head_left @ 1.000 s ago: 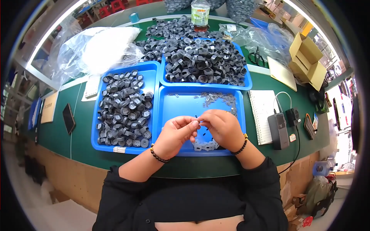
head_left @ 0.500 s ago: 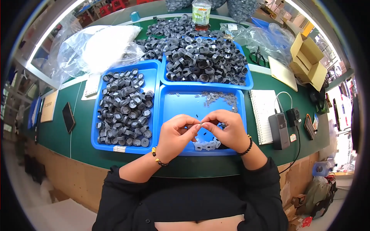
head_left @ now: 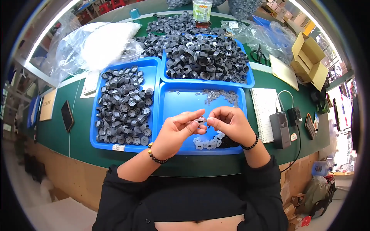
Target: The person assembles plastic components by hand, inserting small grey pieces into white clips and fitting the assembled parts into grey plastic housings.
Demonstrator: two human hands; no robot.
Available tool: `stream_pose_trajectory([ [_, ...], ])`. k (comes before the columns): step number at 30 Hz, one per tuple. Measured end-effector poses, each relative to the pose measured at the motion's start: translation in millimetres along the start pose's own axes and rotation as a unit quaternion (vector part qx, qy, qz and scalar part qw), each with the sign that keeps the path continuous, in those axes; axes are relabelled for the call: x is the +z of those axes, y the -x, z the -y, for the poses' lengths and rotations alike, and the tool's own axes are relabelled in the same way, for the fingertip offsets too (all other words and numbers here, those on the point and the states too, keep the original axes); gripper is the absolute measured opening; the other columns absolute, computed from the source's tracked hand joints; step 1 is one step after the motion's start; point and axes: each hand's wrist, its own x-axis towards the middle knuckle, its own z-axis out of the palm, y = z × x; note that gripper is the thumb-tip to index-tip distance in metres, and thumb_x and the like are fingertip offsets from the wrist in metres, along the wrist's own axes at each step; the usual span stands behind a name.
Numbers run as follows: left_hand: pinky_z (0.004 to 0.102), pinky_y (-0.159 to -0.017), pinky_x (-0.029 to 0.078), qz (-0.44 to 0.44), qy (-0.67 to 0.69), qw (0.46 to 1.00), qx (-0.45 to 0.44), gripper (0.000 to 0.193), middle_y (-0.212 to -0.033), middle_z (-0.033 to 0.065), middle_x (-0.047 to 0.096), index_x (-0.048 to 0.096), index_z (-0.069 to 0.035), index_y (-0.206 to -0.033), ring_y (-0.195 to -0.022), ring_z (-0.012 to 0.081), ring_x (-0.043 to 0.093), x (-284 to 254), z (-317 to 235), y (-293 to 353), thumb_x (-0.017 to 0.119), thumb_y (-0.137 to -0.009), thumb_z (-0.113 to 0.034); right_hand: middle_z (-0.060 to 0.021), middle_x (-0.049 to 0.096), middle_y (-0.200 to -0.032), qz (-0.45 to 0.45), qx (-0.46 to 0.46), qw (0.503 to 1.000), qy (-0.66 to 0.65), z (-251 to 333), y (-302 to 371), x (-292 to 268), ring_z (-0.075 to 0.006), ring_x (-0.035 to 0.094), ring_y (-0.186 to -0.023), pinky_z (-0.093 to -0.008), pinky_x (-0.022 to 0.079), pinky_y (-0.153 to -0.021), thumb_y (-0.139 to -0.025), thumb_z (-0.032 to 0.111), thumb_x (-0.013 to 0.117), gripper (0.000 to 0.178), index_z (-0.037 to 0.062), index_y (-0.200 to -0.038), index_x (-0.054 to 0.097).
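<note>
A small translucent white plastic piece (head_left: 200,120) sits between the thumb and fingers of my left hand (head_left: 179,129). Close beside it, on the right, the thumb and forefinger of my right hand (head_left: 230,124) are pinched together; whatever they hold is too small to make out. Both hands are over the front blue tray (head_left: 175,106). Below them in that tray lie more translucent white pieces (head_left: 208,144) and a heap of tiny black parts (head_left: 228,143), partly covered by my right hand. Small clear pieces (head_left: 221,97) are scattered along the tray's far right.
Dark grey plastic housings (head_left: 125,109) fill the left blue tray (head_left: 150,69), and more (head_left: 206,59) are heaped in the back tray. A notebook (head_left: 262,113) and a dark grey box-shaped device (head_left: 279,131) with cables are at right. A phone (head_left: 68,116) lies at left.
My hands have moved slightly apart, and the white piece now shows in my left fingers. My right hand has shifted a little to the right.
</note>
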Motion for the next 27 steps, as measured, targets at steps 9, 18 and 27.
stream_pose_trajectory([
  [9,0.0309,-0.088,0.053,-0.006,0.028,1.0,-0.01,0.032,-0.111,0.0128,0.062,0.055,0.005,-0.123,-0.096,0.0201,0.066,-3.3,1.1,-0.4,0.058,-0.093,-0.008,-0.0024,0.067,-0.078,0.003,0.057,0.998,-0.03,7.2,1.4,-1.7,-0.0058,0.059,-0.068,-0.0197,0.047,-0.061,-0.084,0.022,0.073,0.024,-0.0013,-0.09,0.067],
  [18,0.0308,-0.086,0.055,-0.001,0.015,1.0,-0.007,0.029,-0.106,0.0118,0.064,0.059,0.005,-0.12,-0.097,0.0223,0.066,-7.2,2.1,-1.4,0.058,-0.093,-0.005,-0.0033,0.067,-0.075,-0.009,0.072,0.996,-0.052,8.1,3.4,3.4,-0.006,0.06,-0.065,-0.0189,0.045,-0.057,-0.083,0.021,0.074,0.023,-0.0009,-0.087,0.067],
  [27,0.0312,-0.086,0.055,0.003,0.061,0.998,-0.031,0.032,-0.106,0.0131,0.066,0.058,0.004,-0.121,-0.098,0.0231,0.066,-6.2,-3.9,1.6,0.061,-0.092,-0.008,-0.0033,0.066,-0.071,-0.007,0.072,0.994,-0.081,6.9,3.1,4.2,-0.0051,0.056,-0.058,-0.0183,0.042,-0.052,-0.083,0.025,0.073,0.025,0.001,-0.084,0.067],
])
